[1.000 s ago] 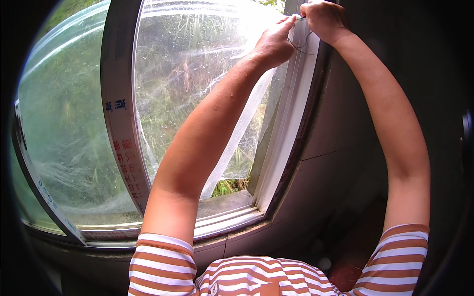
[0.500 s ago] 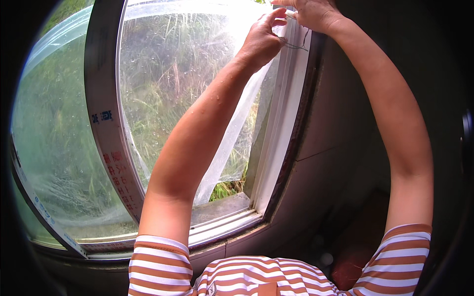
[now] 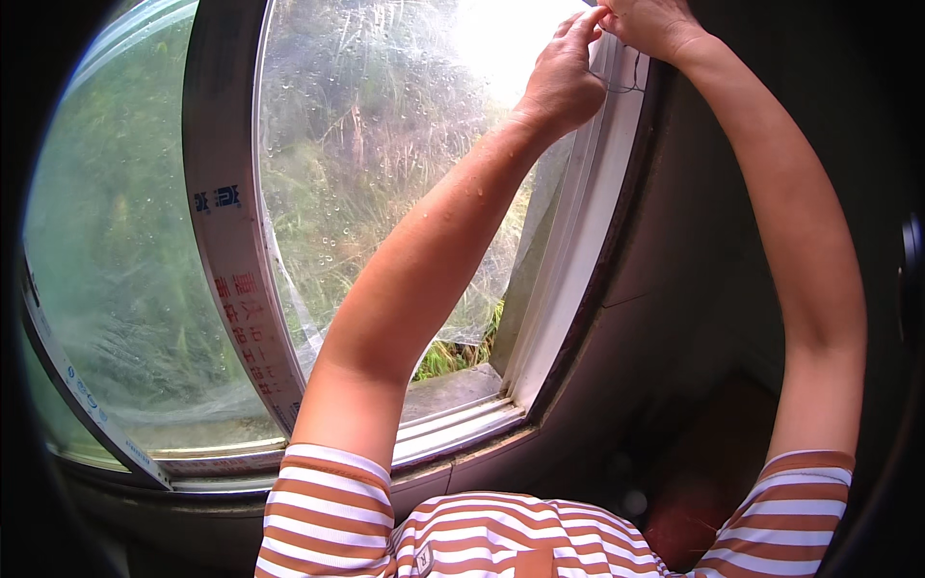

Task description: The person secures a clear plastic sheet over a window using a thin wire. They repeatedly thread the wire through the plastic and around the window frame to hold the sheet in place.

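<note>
Both my arms are raised to the upper right corner of the window opening. My left hand has its fingers closed, their tips close against those of my right hand. My right hand is cut off by the top edge, its fingers drawn together beside the frame. Whatever lies between the fingertips is too small and too bright to make out. A thin dark wire or string hangs in a loop beside my left palm, against the white window frame. Behind my left arm, a clear plastic sheet beaded with water drops covers much of the opening.
On the left stands a greenish glass pane with a dark upright frame bar carrying printed marks. Sliding tracks run along the bottom of the window. Grass shows outside. A dark tiled wall is to the right.
The view has shifted a little, so the window sits farther right. My left fingers have come up closer to my right fingertips. The plastic sheet's right edge has moved, hidden more behind my left arm.
</note>
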